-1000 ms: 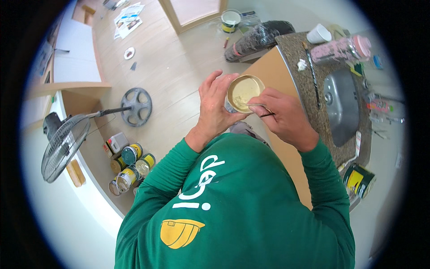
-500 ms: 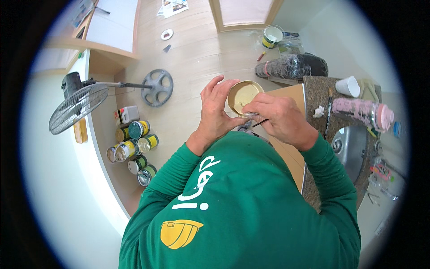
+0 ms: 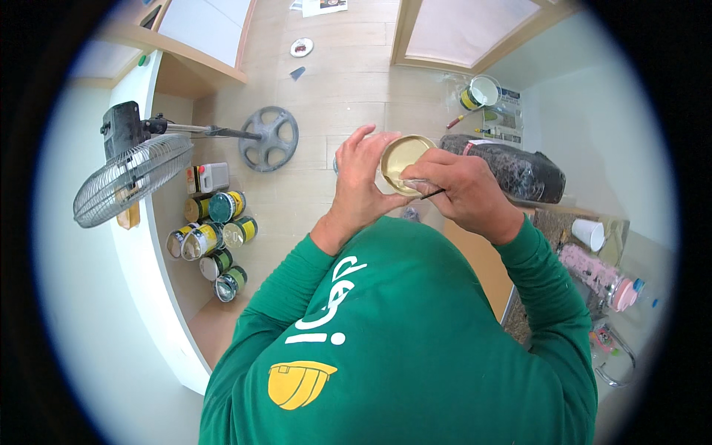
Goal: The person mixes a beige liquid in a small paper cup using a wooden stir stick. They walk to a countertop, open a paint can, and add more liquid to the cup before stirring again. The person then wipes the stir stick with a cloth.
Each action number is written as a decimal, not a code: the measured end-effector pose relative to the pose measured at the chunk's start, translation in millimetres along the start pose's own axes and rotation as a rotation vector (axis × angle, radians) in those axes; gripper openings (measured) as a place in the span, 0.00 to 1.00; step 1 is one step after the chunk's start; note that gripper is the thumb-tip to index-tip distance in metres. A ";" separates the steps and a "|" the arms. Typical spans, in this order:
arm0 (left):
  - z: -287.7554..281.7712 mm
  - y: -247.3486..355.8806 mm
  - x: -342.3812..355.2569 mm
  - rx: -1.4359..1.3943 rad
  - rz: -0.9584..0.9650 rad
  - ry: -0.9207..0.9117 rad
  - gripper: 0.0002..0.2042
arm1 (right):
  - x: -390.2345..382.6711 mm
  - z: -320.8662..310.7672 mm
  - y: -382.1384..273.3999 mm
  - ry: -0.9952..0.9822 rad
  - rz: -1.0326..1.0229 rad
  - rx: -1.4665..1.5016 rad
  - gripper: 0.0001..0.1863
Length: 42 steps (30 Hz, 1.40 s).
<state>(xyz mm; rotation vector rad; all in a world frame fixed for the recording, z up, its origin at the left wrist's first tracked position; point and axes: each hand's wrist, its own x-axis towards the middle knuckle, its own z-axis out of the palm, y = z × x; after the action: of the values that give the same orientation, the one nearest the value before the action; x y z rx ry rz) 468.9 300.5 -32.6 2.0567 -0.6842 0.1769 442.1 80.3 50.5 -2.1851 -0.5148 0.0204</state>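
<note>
My left hand (image 3: 358, 178) is closed round the side of a shallow round tin (image 3: 406, 153) with pale cream material inside, held above my green-sleeved body. My right hand (image 3: 469, 191) grips a thin tool with a dark handle (image 3: 432, 194) at the tin's near edge; its working end is partly hidden by my fingers, over or in the tin. To the right of my hands a wrapped dark bundle (image 3: 523, 172) lies beside the granite counter (image 3: 549, 221), which holds a white cup (image 3: 587, 234) and a pink bottle (image 3: 593, 273).
A standing fan (image 3: 133, 178) with a round base (image 3: 268, 139) is at left. Several paint cans (image 3: 226, 206) stand below it. A white bucket (image 3: 483, 93) sits beyond the bundle. A door (image 3: 467, 30) is ahead; a white panel edge (image 3: 144, 282) runs along the left.
My view has swung, so the fan, bundle and counter sit differently in the picture. My right hand has worked the tool slightly within the tin; my left hand still holds it.
</note>
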 end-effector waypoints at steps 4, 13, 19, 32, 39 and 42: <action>-46.4 -54.0 42.0 0.002 0.010 0.009 0.49 | 68.1 -2.9 -10.1 -0.130 0.004 -0.089 0.10; -118.4 -137.3 123.3 0.056 -0.011 0.072 0.50 | 213.8 28.7 -11.3 0.059 0.184 0.020 0.05; -134.4 -183.6 176.8 0.148 -0.052 0.141 0.49 | 286.7 43.3 23.0 0.122 0.190 -0.047 0.06; -122.0 -258.4 346.2 0.277 -0.179 0.243 0.46 | 477.7 -21.6 137.9 0.052 0.023 0.110 0.05; -126.4 -292.5 416.9 0.310 -0.225 0.250 0.47 | 552.5 -65.4 181.8 0.103 0.012 -0.003 0.05; -128.0 -313.9 444.0 0.283 -0.205 0.251 0.47 | 583.0 -64.9 190.7 0.164 -0.081 -0.084 0.06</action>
<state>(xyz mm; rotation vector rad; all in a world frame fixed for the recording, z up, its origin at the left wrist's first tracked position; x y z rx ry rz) 1024.6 357.5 -24.4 2.3069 -0.3045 0.4257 1055.5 143.9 41.5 -2.2224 -0.5184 -0.2265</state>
